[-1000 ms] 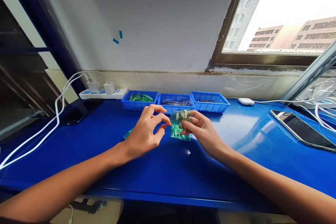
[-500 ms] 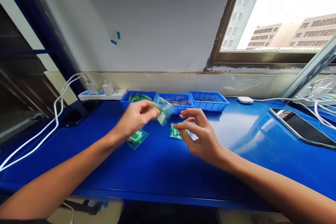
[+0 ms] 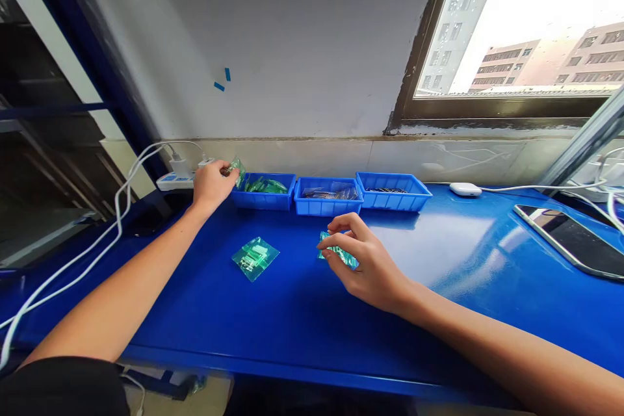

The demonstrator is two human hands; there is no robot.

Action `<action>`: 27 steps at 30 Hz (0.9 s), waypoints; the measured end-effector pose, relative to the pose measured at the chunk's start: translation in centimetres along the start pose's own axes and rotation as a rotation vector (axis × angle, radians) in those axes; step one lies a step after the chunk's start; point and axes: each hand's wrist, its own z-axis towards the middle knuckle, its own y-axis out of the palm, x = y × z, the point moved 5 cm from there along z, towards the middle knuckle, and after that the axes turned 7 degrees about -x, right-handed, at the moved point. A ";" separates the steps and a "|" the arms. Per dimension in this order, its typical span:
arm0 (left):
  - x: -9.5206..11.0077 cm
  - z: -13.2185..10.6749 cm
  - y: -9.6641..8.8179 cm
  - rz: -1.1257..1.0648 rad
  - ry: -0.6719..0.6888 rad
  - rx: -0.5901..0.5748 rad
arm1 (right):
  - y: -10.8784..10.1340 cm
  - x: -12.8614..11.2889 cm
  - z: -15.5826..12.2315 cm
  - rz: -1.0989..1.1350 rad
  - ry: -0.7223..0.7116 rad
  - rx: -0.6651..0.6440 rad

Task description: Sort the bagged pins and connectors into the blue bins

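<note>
My left hand [image 3: 213, 183] is pinched on a small clear plastic bag [image 3: 237, 169] with green contents, beside the left end of the left blue bin [image 3: 264, 201]. More green bags [image 3: 266, 186] lie in that bin. My right hand [image 3: 363, 253] is curled with fingers apart and nothing visible in it. Behind its fingertips a second green bag [image 3: 350, 260] lies on the blue table, partly hidden; whether the fingers touch it I cannot tell. Another clear bag [image 3: 255, 259] with green and white pieces lies flat on the table to the left.
Beside the left bin stand a middle blue bin [image 3: 328, 207] of clear bags and a right blue bin [image 3: 394, 200] with dark small pieces. A white earbud case [image 3: 465, 190] and a phone [image 3: 570, 237] lie to the right. White cables [image 3: 119, 208] run from a power strip [image 3: 174, 182] at left.
My left hand has carried its bag from the middle to the left, up to the left bin's end. My right hand has barely moved. The view has shifted slightly.
</note>
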 end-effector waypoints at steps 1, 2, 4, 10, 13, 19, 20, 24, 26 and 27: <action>0.4 -0.1 0.3 0.024 0.022 -0.021 | 0.1 0.0 0.0 0.005 0.003 -0.004; 0.8 -0.3 0.7 0.040 0.044 -0.041 | 0.1 0.0 0.1 0.009 0.005 -0.004; 1.3 -0.8 1.2 0.079 0.085 -0.071 | 0.0 0.0 0.1 0.013 0.006 -0.006; 2.1 -1.8 1.9 0.216 0.104 -0.146 | 0.1 0.3 0.1 0.007 0.011 -0.032; 2.3 -1.7 2.3 0.254 0.093 -0.190 | 0.2 0.6 0.1 0.001 0.020 -0.049; 1.8 -1.0 3.1 0.249 0.000 -0.293 | 0.3 0.9 0.1 0.008 0.021 -0.067; 1.8 -1.0 3.0 0.252 -0.004 -0.286 | 0.3 1.0 0.1 0.010 0.021 -0.068; 3.0 -1.9 1.9 0.295 0.114 -0.208 | 0.3 1.1 0.1 0.018 0.047 -0.089; 3.8 -2.4 1.5 0.332 0.188 -0.172 | 0.3 1.2 0.1 0.021 0.070 -0.120; 4.1 -2.7 1.5 0.352 0.206 -0.167 | 0.4 1.2 0.1 0.021 0.080 -0.138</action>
